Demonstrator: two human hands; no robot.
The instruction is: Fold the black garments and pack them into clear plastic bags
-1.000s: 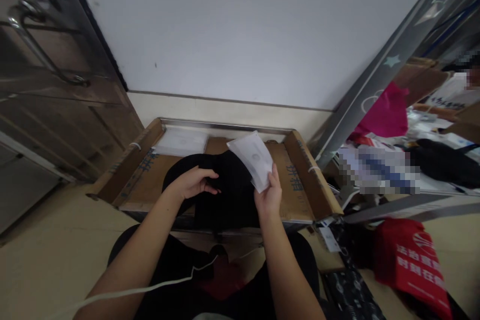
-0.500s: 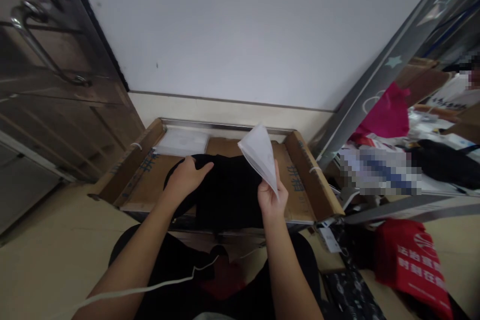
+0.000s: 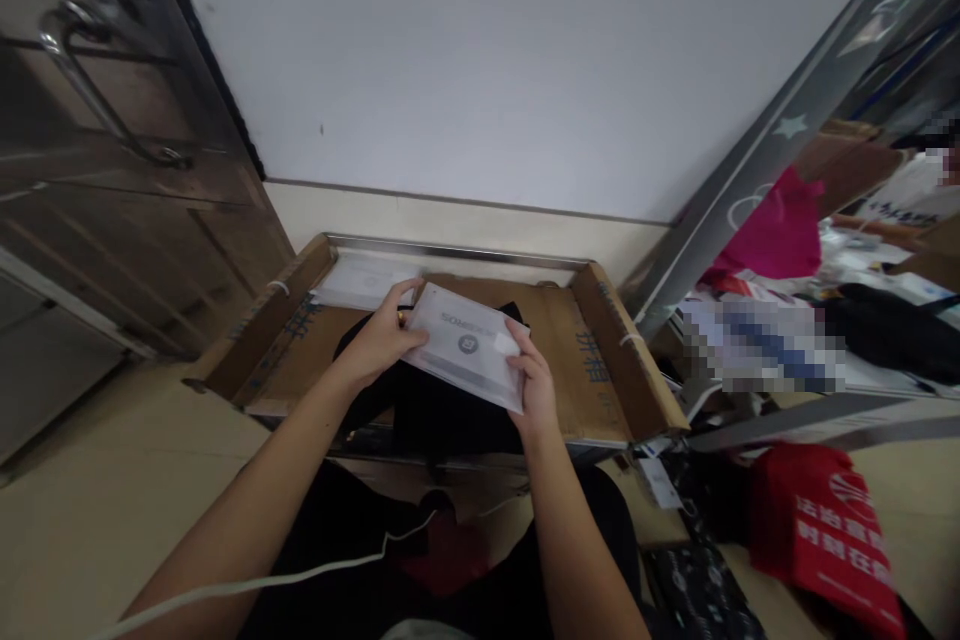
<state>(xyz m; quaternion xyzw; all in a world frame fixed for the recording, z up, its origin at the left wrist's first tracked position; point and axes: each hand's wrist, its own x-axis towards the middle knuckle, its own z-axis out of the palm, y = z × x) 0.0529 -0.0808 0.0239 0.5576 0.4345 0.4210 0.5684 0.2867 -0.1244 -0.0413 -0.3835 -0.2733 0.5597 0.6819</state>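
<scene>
"What's in the grip?"
"One white pouch (image 3: 476, 370) — the left hand (image 3: 381, 335) pinches one end, thumb on top, and the right hand (image 3: 534, 382) grips the other."
"Where is it?"
"Slanted above the black cloth (image 3: 450, 425), printed side up, hiding part of the cloth. Whether they touch, I can't tell."
"Beneath the cloth?"
"Cardboard (image 3: 555, 305), its sides turned up at left and right."
"Anything else on that?"
"A white pile (image 3: 360, 282) in the far left corner, just beyond the left hand."
"Farther out?"
"A wall (image 3: 480, 70) behind, a door (image 3: 135, 210) to the left, a red bag (image 3: 825, 530) low on the right — and a pale cord (image 3: 285, 580) crossing the left forearm."
</scene>
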